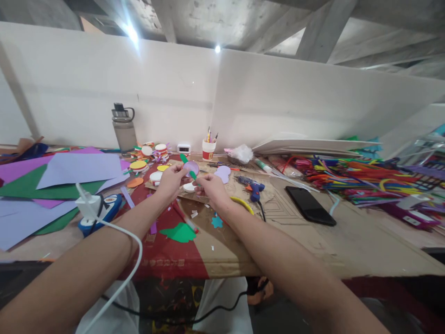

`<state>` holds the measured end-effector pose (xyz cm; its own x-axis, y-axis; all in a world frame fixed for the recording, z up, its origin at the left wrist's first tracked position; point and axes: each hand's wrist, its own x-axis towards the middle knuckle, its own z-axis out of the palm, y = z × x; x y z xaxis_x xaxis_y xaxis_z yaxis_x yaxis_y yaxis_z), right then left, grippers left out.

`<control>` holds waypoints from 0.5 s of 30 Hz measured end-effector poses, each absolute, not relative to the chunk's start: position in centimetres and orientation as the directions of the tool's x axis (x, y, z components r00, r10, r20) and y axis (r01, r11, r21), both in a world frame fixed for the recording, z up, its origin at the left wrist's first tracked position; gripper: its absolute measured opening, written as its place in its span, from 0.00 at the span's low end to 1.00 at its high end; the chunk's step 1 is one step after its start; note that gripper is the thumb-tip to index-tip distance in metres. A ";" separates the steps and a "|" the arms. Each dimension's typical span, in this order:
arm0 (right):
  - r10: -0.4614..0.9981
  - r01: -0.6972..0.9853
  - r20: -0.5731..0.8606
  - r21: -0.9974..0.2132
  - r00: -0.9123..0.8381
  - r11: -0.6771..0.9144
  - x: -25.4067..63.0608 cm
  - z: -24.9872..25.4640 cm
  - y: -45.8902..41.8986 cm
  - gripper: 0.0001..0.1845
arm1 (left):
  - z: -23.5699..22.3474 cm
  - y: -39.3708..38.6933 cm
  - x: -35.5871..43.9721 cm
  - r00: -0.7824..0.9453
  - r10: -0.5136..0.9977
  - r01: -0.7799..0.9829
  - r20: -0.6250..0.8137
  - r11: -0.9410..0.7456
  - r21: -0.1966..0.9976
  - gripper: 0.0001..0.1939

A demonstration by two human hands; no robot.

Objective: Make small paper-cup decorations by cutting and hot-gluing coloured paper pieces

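Both my hands are raised over the cardboard-covered table (347, 241). My left hand (171, 180) pinches a small lilac paper disc (191, 167) at its edge. A narrow green strip (188, 167) lies across the disc, and my right hand (210, 186) is closed on its lower end. Just below the hands a white round piece (189, 187) rests on the table.
Coloured paper sheets (52, 181) lie at left with a power strip (99, 208) and white cable. A water bottle (124, 129), pencil cup (208, 149), glue gun (253, 188), black phone (310, 205), yellow scissors (242, 204) and piled pipe cleaners (365, 178) surround the hands.
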<state>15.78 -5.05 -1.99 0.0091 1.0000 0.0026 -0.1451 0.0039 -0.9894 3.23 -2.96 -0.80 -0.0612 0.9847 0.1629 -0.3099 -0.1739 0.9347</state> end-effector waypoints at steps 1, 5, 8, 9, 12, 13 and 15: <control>1.000 -0.138 0.006 -0.990 0.012 0.008 15.8 -2.0 -5.0 0.05 | -0.8 -3.0 3.3 -0.060 0.985 -0.310 0.161 -0.172 0.935 0.15; 1.000 -0.149 -0.002 -0.989 0.018 0.001 15.8 -2.0 -5.0 0.06 | -0.8 -3.0 3.3 -0.030 0.987 -0.309 0.155 -0.157 0.938 0.14; 1.000 -0.171 -0.020 -0.985 -0.007 -0.021 15.8 -2.1 -4.9 0.05 | -0.8 -3.0 3.3 -0.017 0.987 -0.297 0.159 -0.157 0.942 0.13; 1.000 -0.178 -0.025 -0.984 -0.017 -0.028 15.9 -2.1 -4.9 0.05 | -0.9 -3.0 3.3 -0.016 0.987 -0.294 0.162 -0.159 0.943 0.13; 0.998 -0.202 -0.039 -0.978 -0.044 -0.047 15.9 -2.2 -4.8 0.04 | -0.9 -3.0 3.3 -0.007 0.985 -0.277 0.173 -0.168 0.946 0.12; 0.998 -0.204 -0.044 -0.977 -0.054 -0.054 15.9 -2.2 -4.8 0.04 | -0.9 -3.0 3.3 -0.006 0.985 -0.266 0.173 -0.168 0.949 0.12; 0.995 -0.195 -0.066 -0.978 -0.071 -0.078 15.8 -2.2 -4.8 0.04 | -0.9 -2.9 3.3 -0.020 0.986 -0.249 0.167 -0.167 0.954 0.12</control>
<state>15.83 -4.78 -2.19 -0.0710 0.9953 -0.0657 -0.1945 -0.0784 -0.9778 3.25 -2.90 -0.94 -0.0197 0.9857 0.1672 -0.2490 -0.1668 0.9540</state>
